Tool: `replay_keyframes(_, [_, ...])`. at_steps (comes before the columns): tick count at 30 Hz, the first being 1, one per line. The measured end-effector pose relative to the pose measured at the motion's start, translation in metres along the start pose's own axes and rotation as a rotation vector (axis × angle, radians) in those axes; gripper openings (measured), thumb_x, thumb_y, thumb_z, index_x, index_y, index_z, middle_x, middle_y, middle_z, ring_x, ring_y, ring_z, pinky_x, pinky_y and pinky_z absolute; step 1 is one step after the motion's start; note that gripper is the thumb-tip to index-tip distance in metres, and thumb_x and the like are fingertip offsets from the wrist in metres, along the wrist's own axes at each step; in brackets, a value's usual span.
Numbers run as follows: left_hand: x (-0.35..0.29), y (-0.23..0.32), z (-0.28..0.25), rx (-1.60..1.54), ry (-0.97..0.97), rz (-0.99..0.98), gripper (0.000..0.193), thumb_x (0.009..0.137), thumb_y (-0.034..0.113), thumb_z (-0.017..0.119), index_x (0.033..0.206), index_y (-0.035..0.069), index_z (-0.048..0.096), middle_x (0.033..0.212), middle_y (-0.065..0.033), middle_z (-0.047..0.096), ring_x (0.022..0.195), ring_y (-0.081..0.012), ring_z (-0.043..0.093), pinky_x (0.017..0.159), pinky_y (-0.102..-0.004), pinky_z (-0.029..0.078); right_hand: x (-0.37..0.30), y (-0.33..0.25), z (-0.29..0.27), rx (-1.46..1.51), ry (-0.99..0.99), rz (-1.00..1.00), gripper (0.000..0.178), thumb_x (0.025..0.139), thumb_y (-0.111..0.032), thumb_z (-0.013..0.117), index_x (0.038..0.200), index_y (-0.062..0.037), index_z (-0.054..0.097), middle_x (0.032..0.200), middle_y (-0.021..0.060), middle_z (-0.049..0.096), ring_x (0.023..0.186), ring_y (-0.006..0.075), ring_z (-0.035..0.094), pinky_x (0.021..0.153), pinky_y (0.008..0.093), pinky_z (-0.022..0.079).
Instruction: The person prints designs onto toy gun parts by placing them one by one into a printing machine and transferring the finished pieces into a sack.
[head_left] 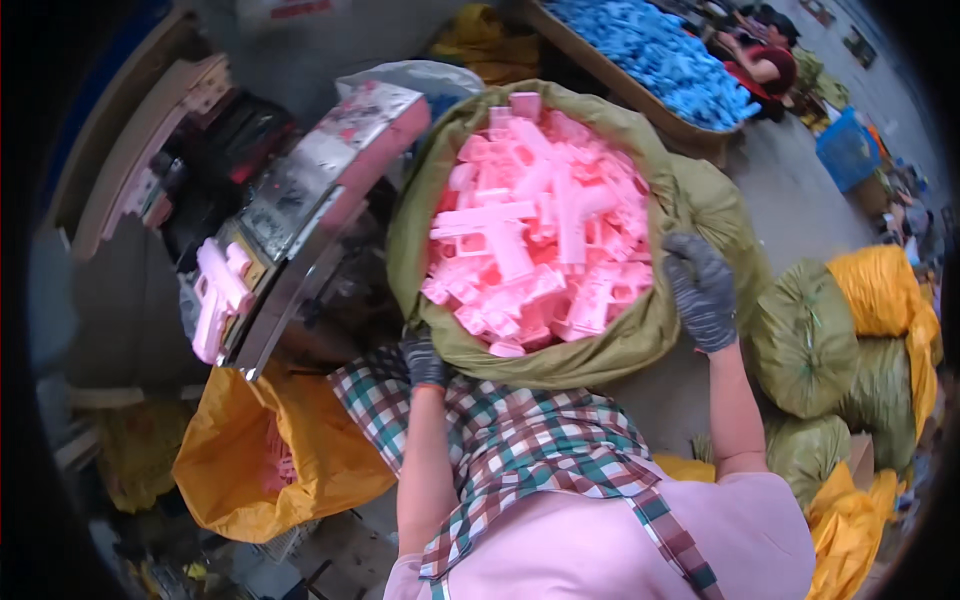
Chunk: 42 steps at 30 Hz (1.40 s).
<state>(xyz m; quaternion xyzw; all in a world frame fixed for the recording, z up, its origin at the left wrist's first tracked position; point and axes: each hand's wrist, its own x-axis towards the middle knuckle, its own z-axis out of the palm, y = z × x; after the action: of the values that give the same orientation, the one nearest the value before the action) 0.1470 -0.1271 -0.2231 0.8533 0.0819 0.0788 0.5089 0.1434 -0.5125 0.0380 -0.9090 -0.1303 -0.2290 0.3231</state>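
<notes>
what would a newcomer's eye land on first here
Most likely the heap of bright pink gun-shaped pieces filling the open olive-green sack at the centre, with the gloved left hand at its lower left edge and the gloved right hand at its right side. Next, perhaps, the mass of blue pieces at the top, then the open yellow sack at lower left.

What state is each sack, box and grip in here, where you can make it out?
Large green sack: open, heaped with pink toy guns
Orange sack: open, pink pieces inside
Brown box: open-topped, holding blue pieces
Round green sack: bulging
Left grip: at sack rim, closure unclear
Right grip: same, right side
</notes>
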Motion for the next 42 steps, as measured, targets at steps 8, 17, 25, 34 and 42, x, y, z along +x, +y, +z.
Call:
replay_keyframes(8, [-0.032, 0.065, -0.047, 0.264, 0.162, -0.148, 0.077, 0.075, 0.040, 0.069, 0.131, -0.001, 0.036, 0.123, -0.0270, 0.049, 0.107, -0.0380, 0.053, 0.091, -0.0424, 0.043, 0.064, 0.037, 0.057, -0.612, -0.379, -0.113, 0.049, 0.065, 0.000, 0.057, 0.114, -0.0080, 0.058, 0.108, 0.0203, 0.058, 0.103, 0.0366, 0.054, 0.091, 0.0429, 0.042])
replay_keyframes(17, [-0.062, 0.165, -0.101, -0.442, 0.227, 0.043, 0.050, 0.088, 0.002, 0.056, 0.133, 0.002, 0.037, 0.121, -0.0083, 0.050, 0.107, -0.0161, 0.051, 0.093, -0.0288, 0.041, 0.069, -0.102, 0.041, 0.218, -0.427, -0.317, 0.036, 0.075, 0.002, 0.066, 0.109, -0.0037, 0.059, 0.110, 0.0130, 0.061, 0.103, 0.0262, 0.058, 0.089, 0.0339, 0.045])
replay_keyframes(25, [-0.089, 0.176, -0.099, -0.878, -0.220, -0.219, 0.034, 0.084, 0.017, 0.064, 0.114, 0.002, 0.059, 0.099, -0.0064, 0.065, 0.092, -0.0139, 0.059, 0.083, -0.0296, 0.047, 0.029, -0.159, 0.110, 0.735, -0.783, -0.137, 0.030, 0.082, -0.005, 0.063, 0.110, 0.0003, 0.053, 0.113, 0.0159, 0.054, 0.107, 0.0243, 0.055, 0.088, 0.0340, 0.045])
replay_keyframes(34, [-0.086, 0.132, -0.103, 0.046, -0.258, 0.377, 0.040, 0.084, 0.001, 0.053, 0.123, 0.010, 0.054, 0.114, -0.0143, 0.059, 0.098, -0.0315, 0.060, 0.085, -0.0380, 0.049, 0.010, -0.105, 0.112, 0.272, -0.825, -0.719, 0.032, 0.081, -0.010, 0.052, 0.110, 0.0044, 0.056, 0.113, 0.0205, 0.057, 0.108, 0.0355, 0.055, 0.089, 0.0424, 0.046])
replay_keyframes(42, [-0.061, 0.164, -0.100, 0.130, -0.218, 0.515, 0.022, 0.090, 0.007, 0.049, 0.110, 0.001, 0.058, 0.089, -0.0145, 0.061, 0.079, -0.0257, 0.061, 0.072, -0.0352, 0.049, 0.022, -0.090, 0.113, 0.463, -0.826, -0.458, 0.027, 0.076, -0.010, 0.067, 0.101, -0.0032, 0.060, 0.114, 0.0159, 0.057, 0.093, 0.0308, 0.062, 0.078, 0.0348, 0.050])
